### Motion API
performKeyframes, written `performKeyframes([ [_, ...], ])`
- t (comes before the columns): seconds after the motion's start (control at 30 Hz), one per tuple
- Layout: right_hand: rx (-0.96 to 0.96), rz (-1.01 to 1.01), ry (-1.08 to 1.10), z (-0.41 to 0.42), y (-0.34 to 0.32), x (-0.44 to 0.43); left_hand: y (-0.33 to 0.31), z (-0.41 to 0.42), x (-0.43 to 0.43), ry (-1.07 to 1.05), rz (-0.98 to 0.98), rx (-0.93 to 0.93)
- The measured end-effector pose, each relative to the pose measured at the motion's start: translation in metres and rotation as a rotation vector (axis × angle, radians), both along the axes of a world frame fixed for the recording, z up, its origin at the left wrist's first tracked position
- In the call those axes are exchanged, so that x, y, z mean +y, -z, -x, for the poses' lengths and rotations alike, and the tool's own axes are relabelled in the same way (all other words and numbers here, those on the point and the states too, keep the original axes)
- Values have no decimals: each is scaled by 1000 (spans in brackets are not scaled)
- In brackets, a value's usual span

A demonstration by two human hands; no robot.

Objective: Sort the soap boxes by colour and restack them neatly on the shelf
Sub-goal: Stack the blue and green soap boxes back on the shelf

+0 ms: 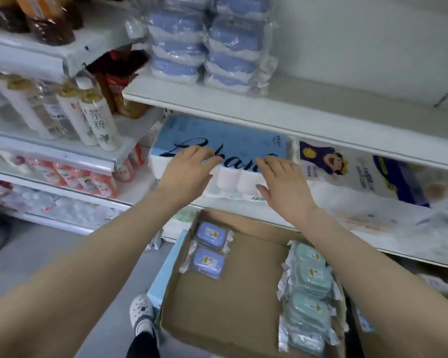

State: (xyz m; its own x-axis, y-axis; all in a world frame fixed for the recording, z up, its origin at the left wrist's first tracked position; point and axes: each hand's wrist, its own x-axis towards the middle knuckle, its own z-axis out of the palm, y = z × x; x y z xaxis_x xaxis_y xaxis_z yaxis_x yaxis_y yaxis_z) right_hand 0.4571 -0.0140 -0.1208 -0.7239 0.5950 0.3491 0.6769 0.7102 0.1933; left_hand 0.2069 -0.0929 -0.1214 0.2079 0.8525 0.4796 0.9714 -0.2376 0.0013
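Note:
Blue soap boxes in clear wrap stand in two stacks point(207, 45) on the upper white shelf point(308, 109). Below, a cardboard box point(233, 288) holds two blue soap boxes point(210, 250) at its left and several pale green soap boxes point(308, 288) along its right wall. My left hand point(189, 169) and my right hand point(282, 182) hover side by side between the shelf and the cardboard box, in front of a blue pack of paper rolls. Both have fingers spread and hold nothing.
A blue pack of paper rolls point(217, 148) and a purple-printed pack point(360, 171) lie on the lower shelf. White bottles point(96, 120) and red packets point(83, 179) fill the shelves at left. A white shoe point(140, 313) stands on the grey floor.

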Motion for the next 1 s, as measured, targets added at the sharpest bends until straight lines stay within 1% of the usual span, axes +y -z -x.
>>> performKeyframes([
  [0.23, -60, 282, 43, -30, 119, -51, 119, -25, -51, -43, 216, -68],
  [0.33, -124, 401, 119, -31, 167, -65, 173, -31, -68, -46, 378, -130],
  [0.47, -204, 534, 184, -27, 233, -65, 243, -39, -84, -80, 584, -145],
  [0.6, -242, 625, 234, -11, 289, -50, 306, -46, -97, -74, 714, -110],
  [0.77, -173, 723, 255, 34, 348, -20, 366, -46, -101, -61, 858, -134],
  [0.87, -124, 720, 227, 65, 378, -1, 391, -43, -97, -51, 886, -154],
  [1.0, -157, 785, 168, 92, 408, 12, 407, -44, -89, -42, 906, -150],
])
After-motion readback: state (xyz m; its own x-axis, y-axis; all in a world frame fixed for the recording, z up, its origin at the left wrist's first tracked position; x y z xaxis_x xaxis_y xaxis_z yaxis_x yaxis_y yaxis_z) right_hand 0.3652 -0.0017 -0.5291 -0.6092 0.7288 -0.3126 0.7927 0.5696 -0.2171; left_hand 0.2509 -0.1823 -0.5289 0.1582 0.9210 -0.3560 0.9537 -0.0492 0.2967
